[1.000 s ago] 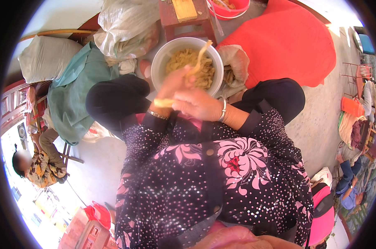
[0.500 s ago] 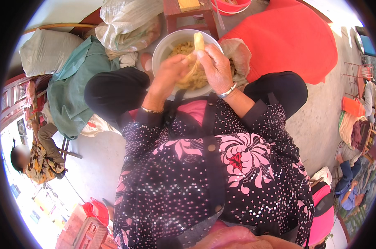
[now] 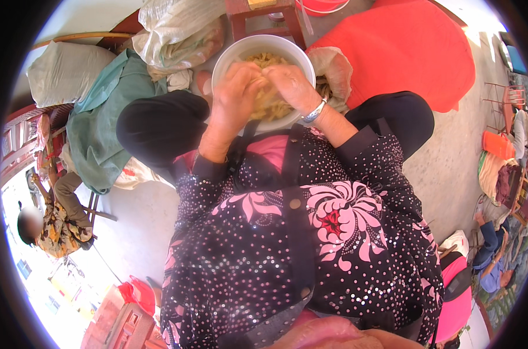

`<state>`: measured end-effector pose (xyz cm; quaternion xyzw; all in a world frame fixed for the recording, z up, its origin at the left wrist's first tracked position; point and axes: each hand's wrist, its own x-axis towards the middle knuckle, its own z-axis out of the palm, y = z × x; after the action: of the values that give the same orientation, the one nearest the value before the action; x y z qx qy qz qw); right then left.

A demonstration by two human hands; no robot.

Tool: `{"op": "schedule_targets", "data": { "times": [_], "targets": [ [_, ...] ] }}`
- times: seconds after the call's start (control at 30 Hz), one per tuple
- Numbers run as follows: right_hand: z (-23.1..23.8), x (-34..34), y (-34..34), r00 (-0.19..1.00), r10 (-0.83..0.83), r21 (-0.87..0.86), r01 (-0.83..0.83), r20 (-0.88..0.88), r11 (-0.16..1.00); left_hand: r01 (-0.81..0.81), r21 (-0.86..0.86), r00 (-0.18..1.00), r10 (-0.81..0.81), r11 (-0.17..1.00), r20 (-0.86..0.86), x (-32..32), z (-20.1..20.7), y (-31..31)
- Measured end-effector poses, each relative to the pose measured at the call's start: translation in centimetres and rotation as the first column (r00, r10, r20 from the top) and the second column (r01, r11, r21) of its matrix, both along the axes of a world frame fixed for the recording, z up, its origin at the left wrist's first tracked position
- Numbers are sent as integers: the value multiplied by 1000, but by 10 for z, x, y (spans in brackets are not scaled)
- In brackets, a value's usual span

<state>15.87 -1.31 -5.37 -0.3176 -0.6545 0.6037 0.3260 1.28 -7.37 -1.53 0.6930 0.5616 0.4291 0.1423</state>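
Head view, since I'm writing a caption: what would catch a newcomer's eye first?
The big red cloth at upper right stands out first. Next comes the white bowl at top centre, with the left hand and right hand over it. Below, a pink flower marks the dotted black shirt.

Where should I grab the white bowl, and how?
I'd take the bowl by its rim, left and right, reaching down from above: it's round, its rim faces up, and the stool stands close behind its far side.
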Motion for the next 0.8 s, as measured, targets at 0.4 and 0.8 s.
{"op": "schedule_targets", "data": {
  "times": [0.4,0.8],
  "targets": [
    [16,13,-17,992,45,70,-37,-114,997,325,-351,397,210,878,893,1,-7,-3],
    [-1,27,-22,986,-16,-323,-39,-167,946,218,-324,902,-63,921,427,18,-1,-9]
  ]
}}
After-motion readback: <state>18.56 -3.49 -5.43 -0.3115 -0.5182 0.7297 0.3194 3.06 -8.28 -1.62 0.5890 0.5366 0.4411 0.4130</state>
